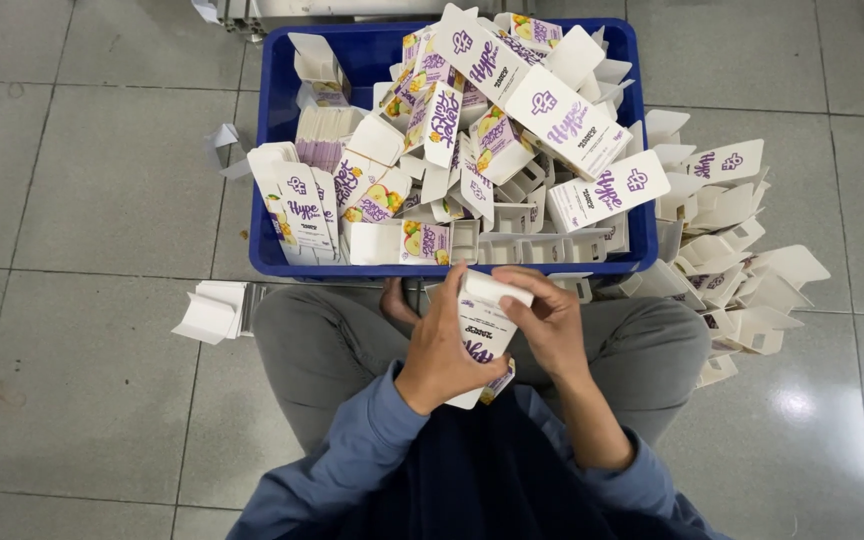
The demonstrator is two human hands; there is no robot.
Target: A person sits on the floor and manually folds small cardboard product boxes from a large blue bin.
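grey tiled floor, both hands' fingers grasping white purple-printed carton, blue crate beyond

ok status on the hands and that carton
Left hand and right hand both grip one small white carton over the lap. Blue crate ahead, heaped full. Nothing blocking.

We sit on the floor with the crate just ahead of our knees. Cartons are heaped in it, above the rim toward the right; a stack stands on edge in its near left corner. More cartons lie in a pile on the floor against the crate's right side, reaching back beside our right knee. A few flat blanks lie by our left knee. Over our lap, between left hand and right hand, is one carton.
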